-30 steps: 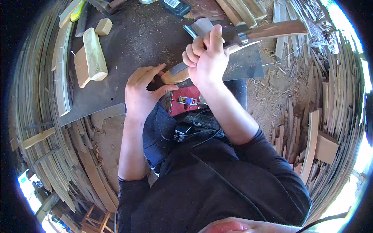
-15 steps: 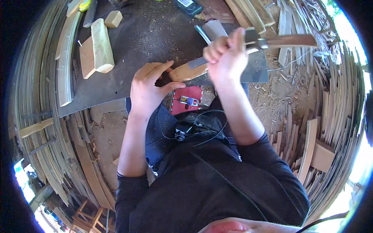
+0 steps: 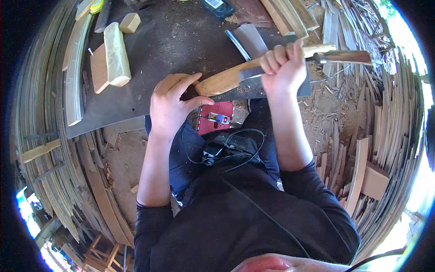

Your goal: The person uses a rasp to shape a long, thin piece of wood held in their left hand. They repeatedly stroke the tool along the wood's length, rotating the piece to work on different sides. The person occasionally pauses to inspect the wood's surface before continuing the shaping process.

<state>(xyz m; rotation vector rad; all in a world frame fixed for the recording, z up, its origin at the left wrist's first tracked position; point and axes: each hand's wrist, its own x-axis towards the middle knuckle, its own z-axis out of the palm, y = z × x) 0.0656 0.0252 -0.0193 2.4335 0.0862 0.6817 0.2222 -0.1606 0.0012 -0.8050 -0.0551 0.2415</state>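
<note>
My left hand (image 3: pixel 174 97) curls around the near-left end of a long wooden piece (image 3: pixel 215 81) lying slanted along the front of the dark bench top. My right hand (image 3: pixel 283 65) is closed on a long bladed tool (image 3: pixel 249 74), whose dark wooden handle (image 3: pixel 344 57) sticks out to the right, over the bench's edge. The tool's metal lies along the wooden piece; exactly where my fingers meet blade or wood is partly hidden. Just behind them lies a grey bar with a bright metal strip (image 3: pixel 251 41).
On the bench (image 3: pixel 154 41) are a pale wood block (image 3: pixel 117 54), a small cube (image 3: pixel 130 22), long boards (image 3: pixel 77 72) and a dark bottle (image 3: pixel 215 7). Stacked strips (image 3: pixel 385 136) line both sides. A power strip (image 3: pixel 217 118) on a red pad lies below the bench's edge.
My right hand and the tool have moved rightward along the wooden piece and, in the last half second, slightly down the picture, baring more wood. My left hand stays at the wood's end.
</note>
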